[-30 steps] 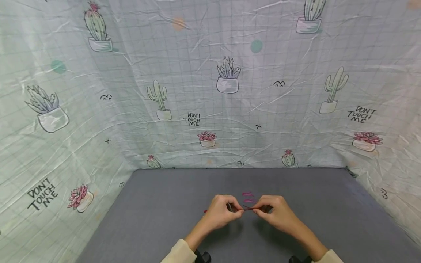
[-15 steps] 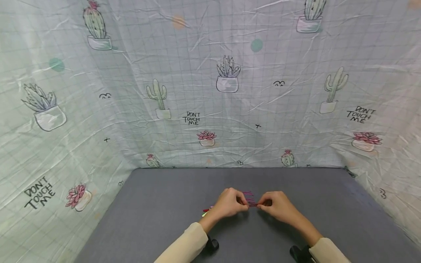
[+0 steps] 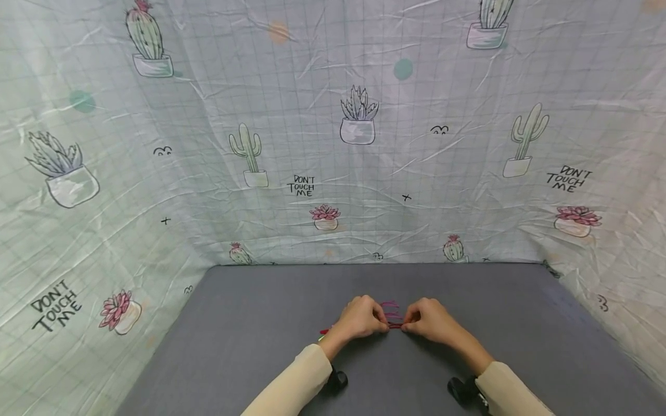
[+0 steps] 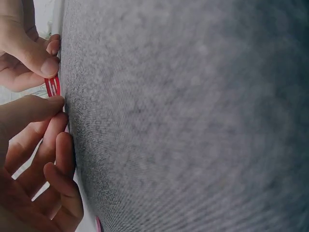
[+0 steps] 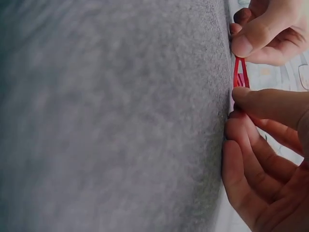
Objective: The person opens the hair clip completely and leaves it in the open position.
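A slim red hair clip (image 3: 395, 326) stretches between both hands, low over the grey table. My left hand (image 3: 360, 318) pinches one end between thumb and fingertips. At the other end, the thumb and fingertips of my right hand (image 3: 433, 319) grip it likewise. Pale slits show in the clip (image 4: 52, 87) in the left wrist view. Seen from the right wrist, the clip (image 5: 236, 73) has two narrow red strips with a gap between them. Fingertips hide both of its ends.
Just beyond the hands lie magenta clips (image 3: 391, 315) in a row. Red (image 3: 324, 331) and yellow-green (image 3: 321, 338) pieces show beside the left wrist, partly hidden by it. A cactus-print sheet (image 3: 333, 144) hangs behind the grey table (image 3: 260, 323).
Both hands have moved slightly away from the body and down toward the table with the clip. Its strips, spread apart a second ago, now lie closer together. The left forearm uncovered coloured pieces.
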`<state>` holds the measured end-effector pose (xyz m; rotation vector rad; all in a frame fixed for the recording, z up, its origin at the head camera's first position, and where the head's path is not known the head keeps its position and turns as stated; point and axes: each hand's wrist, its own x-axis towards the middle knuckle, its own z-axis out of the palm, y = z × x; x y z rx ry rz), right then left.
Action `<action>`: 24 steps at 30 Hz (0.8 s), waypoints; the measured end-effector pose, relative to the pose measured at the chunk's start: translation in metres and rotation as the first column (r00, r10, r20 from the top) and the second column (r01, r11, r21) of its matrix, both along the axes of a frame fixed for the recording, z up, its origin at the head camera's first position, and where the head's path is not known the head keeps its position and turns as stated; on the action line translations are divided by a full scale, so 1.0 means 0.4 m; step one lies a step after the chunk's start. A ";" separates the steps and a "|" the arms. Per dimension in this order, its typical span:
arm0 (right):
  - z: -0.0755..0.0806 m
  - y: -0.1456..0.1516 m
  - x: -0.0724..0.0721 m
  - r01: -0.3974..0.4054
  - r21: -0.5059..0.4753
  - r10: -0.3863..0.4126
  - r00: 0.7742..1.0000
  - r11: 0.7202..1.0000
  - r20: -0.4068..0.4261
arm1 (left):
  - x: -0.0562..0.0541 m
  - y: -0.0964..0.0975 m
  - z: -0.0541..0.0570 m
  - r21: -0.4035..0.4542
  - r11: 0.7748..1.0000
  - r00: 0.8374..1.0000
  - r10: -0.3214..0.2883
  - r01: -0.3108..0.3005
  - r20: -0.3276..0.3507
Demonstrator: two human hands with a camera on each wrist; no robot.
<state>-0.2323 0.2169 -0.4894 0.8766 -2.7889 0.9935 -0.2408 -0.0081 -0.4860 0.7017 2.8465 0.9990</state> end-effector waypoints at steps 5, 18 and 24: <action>0.001 -0.007 -0.005 0.015 0.011 -0.015 1.000 1.000 -0.010 | 0.000 -0.002 0.004 -0.028 1.000 1.000 0.003 -0.003 0.006; 0.001 -0.006 -0.004 0.027 0.016 -0.028 0.999 1.000 0.031 | -0.002 -0.002 0.003 -0.033 0.999 1.000 0.002 -0.001 0.025; 0.006 -0.005 0.000 0.021 0.012 -0.022 0.998 1.000 0.058 | -0.002 -0.001 0.002 -0.027 1.000 1.000 -0.004 0.004 0.023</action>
